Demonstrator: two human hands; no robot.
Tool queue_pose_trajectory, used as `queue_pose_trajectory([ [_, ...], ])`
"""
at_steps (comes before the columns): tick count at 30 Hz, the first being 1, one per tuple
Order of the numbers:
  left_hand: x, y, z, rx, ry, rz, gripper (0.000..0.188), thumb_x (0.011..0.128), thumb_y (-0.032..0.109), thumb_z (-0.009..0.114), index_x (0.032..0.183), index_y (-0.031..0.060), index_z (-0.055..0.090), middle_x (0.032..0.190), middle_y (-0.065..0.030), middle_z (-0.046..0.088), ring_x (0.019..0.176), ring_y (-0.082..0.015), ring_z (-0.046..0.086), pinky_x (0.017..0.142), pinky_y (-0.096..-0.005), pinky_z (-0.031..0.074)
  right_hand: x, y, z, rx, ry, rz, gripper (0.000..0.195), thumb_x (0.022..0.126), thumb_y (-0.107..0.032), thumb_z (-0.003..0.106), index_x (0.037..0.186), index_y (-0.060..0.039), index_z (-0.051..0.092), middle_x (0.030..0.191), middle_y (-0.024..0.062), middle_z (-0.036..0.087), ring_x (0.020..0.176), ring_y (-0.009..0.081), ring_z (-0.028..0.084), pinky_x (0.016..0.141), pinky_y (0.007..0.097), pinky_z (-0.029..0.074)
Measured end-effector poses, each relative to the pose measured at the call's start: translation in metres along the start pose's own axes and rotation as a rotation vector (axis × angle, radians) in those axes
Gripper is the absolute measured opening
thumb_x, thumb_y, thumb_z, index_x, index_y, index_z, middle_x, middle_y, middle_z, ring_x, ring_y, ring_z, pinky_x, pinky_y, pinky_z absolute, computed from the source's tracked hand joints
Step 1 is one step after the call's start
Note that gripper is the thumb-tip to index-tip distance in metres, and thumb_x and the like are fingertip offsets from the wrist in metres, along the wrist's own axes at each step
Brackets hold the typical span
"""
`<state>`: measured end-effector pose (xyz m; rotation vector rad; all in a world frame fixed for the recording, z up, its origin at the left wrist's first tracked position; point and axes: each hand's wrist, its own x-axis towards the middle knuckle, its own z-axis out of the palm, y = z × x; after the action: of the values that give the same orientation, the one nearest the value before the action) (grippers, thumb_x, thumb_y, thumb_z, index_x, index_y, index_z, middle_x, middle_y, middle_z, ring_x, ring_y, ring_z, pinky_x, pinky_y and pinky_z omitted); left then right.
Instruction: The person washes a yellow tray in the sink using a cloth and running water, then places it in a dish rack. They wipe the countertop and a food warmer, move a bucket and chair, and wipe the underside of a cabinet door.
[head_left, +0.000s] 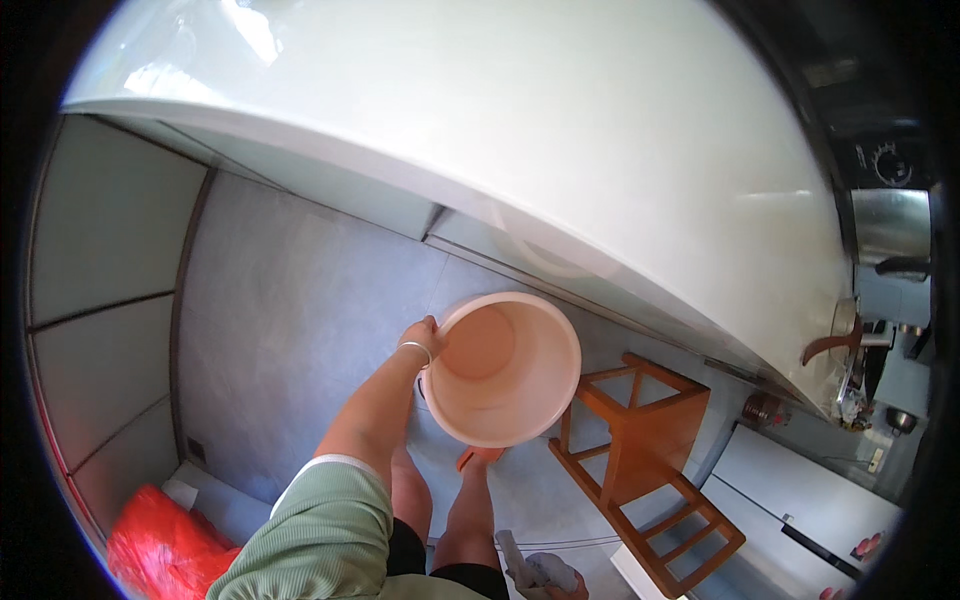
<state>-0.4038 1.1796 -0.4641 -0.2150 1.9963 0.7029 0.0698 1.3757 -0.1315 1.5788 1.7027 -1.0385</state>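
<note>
My left hand (424, 337), with a bracelet at the wrist, grips the rim of a large pale pink plastic bucket (536, 367). The bucket's mouth tilts towards me, and nothing shows inside it. Below it are my feet in orange slippers (466, 459), partly hidden. At the bottom edge of the view, my right hand (574, 589) is partly visible, holding a crumpled grey-white cloth (546, 571).
A white countertop (480, 97) with cabinets beneath stretches across the top. An orange-brown wooden chair (656, 442) stands right of the bucket, near a white refrigerator (787, 495). A red plastic bag (169, 551) lies lower left. Cookware crowds the far right.
</note>
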Motion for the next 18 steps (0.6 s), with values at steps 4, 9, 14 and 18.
queue_pose_trajectory([
  [4,-0.003,-0.046,-0.014,-0.111,0.052,0.034,0.033,0.072,0.027,0.066,0.095,0.0055,0.055,0.090,-0.0154,0.064,0.086,-0.0292,0.061,0.078,-0.0368,0.048,0.017,0.028,-0.024,-0.048,0.071,-0.069,0.067,0.073,-0.022,0.069,0.129,0.0017,0.042,0.120,0.0173,0.054,0.110,0.0271,0.052,0.092,0.0342,0.043],
  [9,-0.023,-0.096,-0.055,-0.230,0.170,-0.014,0.031,0.071,0.026,0.068,0.089,0.0044,0.056,0.083,-0.0140,0.064,0.079,-0.0274,0.062,0.074,-0.0348,0.049,-0.008,-0.087,-0.020,-0.158,0.065,-0.046,0.067,0.071,-0.020,0.069,0.128,0.0027,0.043,0.120,0.0152,0.052,0.109,0.0251,0.050,0.092,0.0331,0.042],
  [14,-0.030,-0.171,-0.092,-0.324,0.315,-0.083,0.028,0.070,0.023,0.069,0.087,0.0041,0.056,0.081,-0.0131,0.065,0.074,-0.0242,0.062,0.071,-0.0341,0.050,-0.017,-0.140,-0.002,-0.046,-0.045,-0.125,0.065,0.071,-0.020,0.068,0.128,0.0020,0.044,0.122,0.0142,0.050,0.113,0.0242,0.047,0.096,0.0351,0.039],
  [18,-0.044,-0.212,-0.127,-0.378,0.420,-0.159,0.029,0.072,0.024,0.069,0.088,0.0039,0.056,0.081,-0.0128,0.065,0.073,-0.0238,0.063,0.071,-0.0338,0.050,-0.019,-0.164,0.013,-0.154,-0.033,-0.110,0.068,0.072,-0.021,0.068,0.131,0.0015,0.041,0.125,0.0167,0.049,0.115,0.0268,0.046,0.098,0.0360,0.037],
])
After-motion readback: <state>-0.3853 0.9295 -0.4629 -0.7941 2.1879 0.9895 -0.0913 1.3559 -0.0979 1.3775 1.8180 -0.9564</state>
